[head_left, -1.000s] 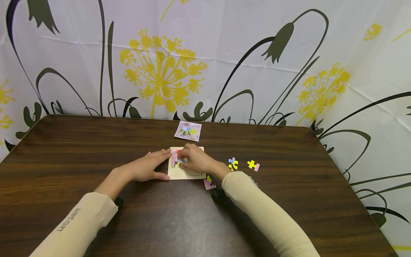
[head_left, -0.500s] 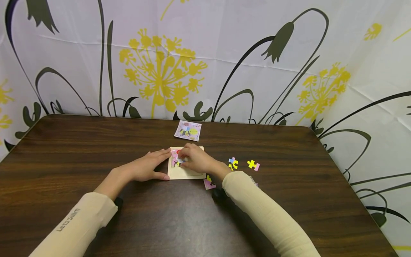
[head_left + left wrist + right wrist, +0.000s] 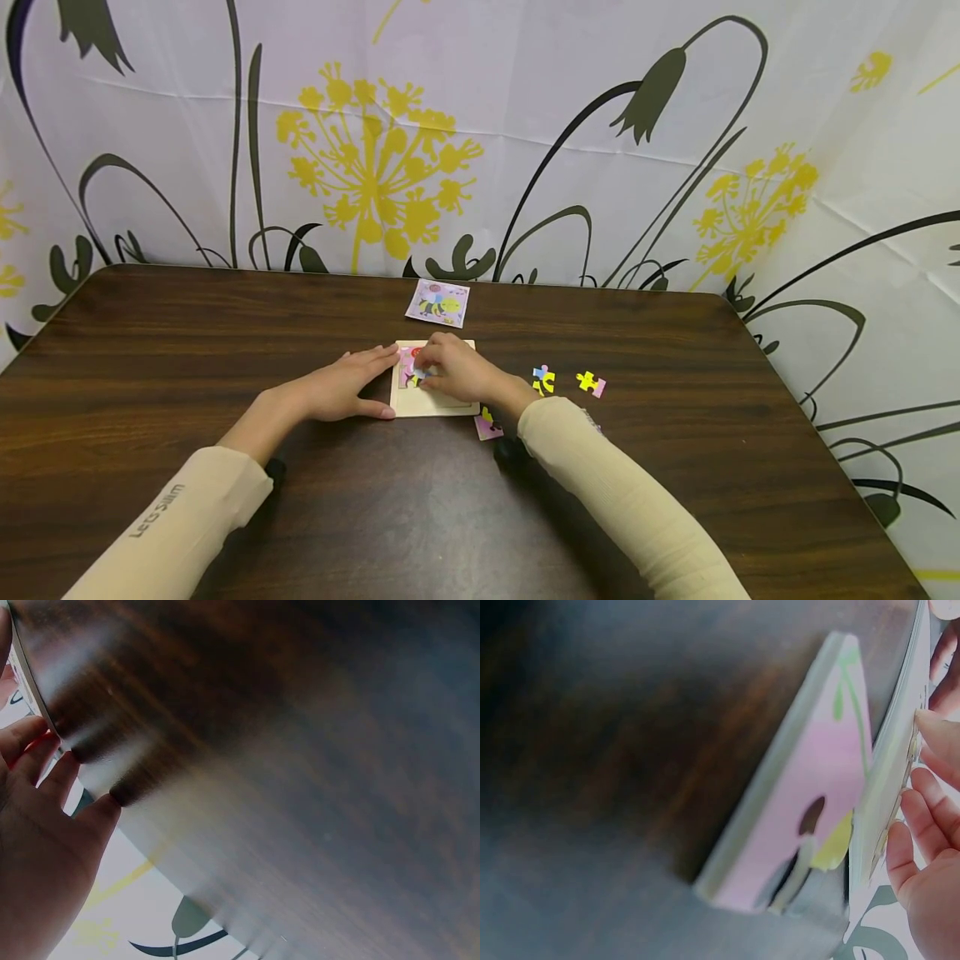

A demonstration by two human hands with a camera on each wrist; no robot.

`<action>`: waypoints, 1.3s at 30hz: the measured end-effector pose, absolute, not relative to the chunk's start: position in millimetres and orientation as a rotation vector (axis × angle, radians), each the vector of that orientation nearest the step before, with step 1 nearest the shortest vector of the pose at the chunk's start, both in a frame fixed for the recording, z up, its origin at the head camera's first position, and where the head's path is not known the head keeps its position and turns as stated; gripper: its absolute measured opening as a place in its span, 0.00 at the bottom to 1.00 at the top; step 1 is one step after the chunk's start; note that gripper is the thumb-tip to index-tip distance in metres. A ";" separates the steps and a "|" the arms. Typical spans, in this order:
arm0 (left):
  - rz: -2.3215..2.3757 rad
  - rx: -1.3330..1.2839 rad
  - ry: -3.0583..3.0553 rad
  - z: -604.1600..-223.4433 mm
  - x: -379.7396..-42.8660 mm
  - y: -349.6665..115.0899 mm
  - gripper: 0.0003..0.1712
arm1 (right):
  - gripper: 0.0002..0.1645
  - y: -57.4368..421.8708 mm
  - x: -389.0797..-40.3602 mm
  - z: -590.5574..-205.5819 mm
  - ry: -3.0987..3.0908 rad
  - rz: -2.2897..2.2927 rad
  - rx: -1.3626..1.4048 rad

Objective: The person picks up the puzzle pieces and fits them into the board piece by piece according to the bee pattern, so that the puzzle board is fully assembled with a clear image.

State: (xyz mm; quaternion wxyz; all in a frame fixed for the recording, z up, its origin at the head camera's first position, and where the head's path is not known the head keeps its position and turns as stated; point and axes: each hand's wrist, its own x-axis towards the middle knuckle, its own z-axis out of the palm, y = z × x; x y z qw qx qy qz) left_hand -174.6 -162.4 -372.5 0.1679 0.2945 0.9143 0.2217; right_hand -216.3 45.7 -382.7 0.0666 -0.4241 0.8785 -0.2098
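Head view: high on the near side of the puzzle board [image 3: 429,406], faces forward-down, farthest off. Left wrist: low, left of board, tilted. Right wrist: low, right of board, close; shares pink piece [image 3: 487,428] with head.

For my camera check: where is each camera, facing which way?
Head: on head, facing forward-down at puzzle board; left hand, right hand show.
Left wrist: on that wrist, facing across tabletop; left hand shows.
Right wrist: on that wrist, facing pink piece; right hand shows.
Shared, head and right wrist: puzzle board, pink piece.
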 end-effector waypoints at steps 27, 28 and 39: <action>0.629 0.834 2.601 -371.2 -173.8 -162.0 0.47 | 0.10 46.0 -215.9 -381.9 2.647 -0.645 -1.253; 0.630 0.835 2.601 -371.1 -173.8 -161.9 0.47 | 0.10 46.2 -216.2 -382.1 2.648 -0.648 -1.261; 0.629 0.829 2.605 -372.0 -173.3 -162.1 0.47 | 0.14 48.7 -217.5 -380.3 2.637 -0.669 -1.292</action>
